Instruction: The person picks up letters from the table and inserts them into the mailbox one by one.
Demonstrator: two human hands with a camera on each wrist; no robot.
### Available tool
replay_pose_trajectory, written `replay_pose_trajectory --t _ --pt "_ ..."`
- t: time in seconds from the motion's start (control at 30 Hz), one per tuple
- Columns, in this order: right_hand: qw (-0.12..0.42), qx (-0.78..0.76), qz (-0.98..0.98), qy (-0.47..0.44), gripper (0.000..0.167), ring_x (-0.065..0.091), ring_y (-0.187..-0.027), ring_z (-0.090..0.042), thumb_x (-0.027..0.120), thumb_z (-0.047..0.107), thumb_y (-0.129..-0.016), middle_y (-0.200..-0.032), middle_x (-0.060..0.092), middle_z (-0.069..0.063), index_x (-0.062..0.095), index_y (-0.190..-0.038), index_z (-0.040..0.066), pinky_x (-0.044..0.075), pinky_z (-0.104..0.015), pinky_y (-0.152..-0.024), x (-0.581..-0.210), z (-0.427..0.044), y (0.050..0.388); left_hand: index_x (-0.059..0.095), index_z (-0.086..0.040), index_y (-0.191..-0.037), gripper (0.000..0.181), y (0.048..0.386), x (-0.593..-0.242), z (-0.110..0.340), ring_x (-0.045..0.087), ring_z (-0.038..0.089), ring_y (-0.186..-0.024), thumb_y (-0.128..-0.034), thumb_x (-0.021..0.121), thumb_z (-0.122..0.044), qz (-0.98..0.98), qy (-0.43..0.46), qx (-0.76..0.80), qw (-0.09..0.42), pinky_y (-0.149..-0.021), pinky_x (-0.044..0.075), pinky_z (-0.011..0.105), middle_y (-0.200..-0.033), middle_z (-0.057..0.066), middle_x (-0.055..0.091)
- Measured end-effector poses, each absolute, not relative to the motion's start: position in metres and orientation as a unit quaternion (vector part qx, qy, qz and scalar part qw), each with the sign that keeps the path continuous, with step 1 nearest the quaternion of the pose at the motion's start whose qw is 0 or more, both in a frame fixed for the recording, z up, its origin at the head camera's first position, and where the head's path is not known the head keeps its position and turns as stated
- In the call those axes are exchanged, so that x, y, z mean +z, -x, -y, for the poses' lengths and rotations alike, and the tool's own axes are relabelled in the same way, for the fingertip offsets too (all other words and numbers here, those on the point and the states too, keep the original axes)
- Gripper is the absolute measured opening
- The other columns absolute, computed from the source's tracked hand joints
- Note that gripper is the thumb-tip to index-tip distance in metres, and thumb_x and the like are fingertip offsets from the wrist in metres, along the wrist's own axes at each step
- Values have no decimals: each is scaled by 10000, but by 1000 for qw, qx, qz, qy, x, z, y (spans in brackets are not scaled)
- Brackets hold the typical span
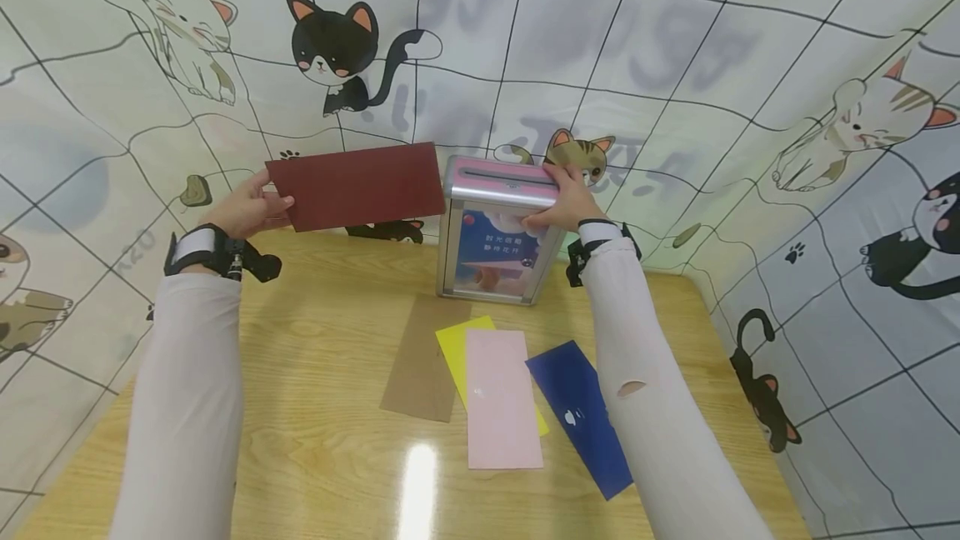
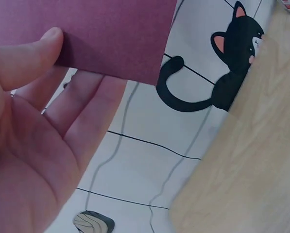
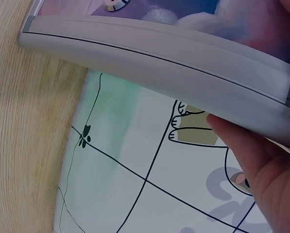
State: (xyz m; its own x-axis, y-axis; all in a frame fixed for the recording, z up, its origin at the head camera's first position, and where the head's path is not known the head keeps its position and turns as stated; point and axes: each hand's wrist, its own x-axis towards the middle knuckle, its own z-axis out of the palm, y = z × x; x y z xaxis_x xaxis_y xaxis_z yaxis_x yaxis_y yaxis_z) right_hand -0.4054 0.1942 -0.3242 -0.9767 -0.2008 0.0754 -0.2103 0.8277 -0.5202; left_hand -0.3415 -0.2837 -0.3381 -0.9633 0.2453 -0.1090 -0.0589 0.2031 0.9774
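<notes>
Before the cat-print backdrop (image 1: pixel 480 23), maroon card (image 1: pixel 360 187) in pinch of left hand (image 1: pixel 243 208), box (image 1: pixel 491 232) in grip of right hand (image 1: pixel 567 200).

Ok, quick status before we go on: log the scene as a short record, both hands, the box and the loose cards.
Left hand: pinches the dark red card by one end, held above the table
Right hand: grips the box's upper right corner
Box: upright on the table, pink top with a long dark slot
Card contact with box: ends close together; touching, cannot tell
Loose cards: brown card, yellow card partly under pink card, blue card to the right
</notes>
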Motion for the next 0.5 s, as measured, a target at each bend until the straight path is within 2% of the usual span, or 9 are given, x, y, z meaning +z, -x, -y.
replay_pose_trajectory --t 0.2,0.4,0.5 --pt "8 277 955 -108 1058 336 -1194 -341 830 318 -592 -1461 138 -129 221 -1450 202 334 -499 -993 -323 -194 403 198 -180 -1391 531 345 -319 279 594 21 -921 -938 473 -142 -792 -69 601 84 -877 479 272 -1005 -105 575" --pt "10 281 954 -108 1058 333 -1193 -343 831 316 -585 -1464 133 -125 228 -1447 199 337 -508 -989 -323 -193 403 289 -203 -1340 470 347 -295 271 610 41 -886 -926 482 -92 -785 -72 613 54 -855 492 277 -961 -101 604" --pt "9 279 954 -110 1058 334 -1190 -341 831 321 -585 -1463 133 -124 228 -1447 201 341 -505 -986 -323 -194 404 296 -205 -1346 471 348 -284 266 609 49 -888 -927 480 -93 -797 -74 599 35 -877 475 308 -997 -68 597"
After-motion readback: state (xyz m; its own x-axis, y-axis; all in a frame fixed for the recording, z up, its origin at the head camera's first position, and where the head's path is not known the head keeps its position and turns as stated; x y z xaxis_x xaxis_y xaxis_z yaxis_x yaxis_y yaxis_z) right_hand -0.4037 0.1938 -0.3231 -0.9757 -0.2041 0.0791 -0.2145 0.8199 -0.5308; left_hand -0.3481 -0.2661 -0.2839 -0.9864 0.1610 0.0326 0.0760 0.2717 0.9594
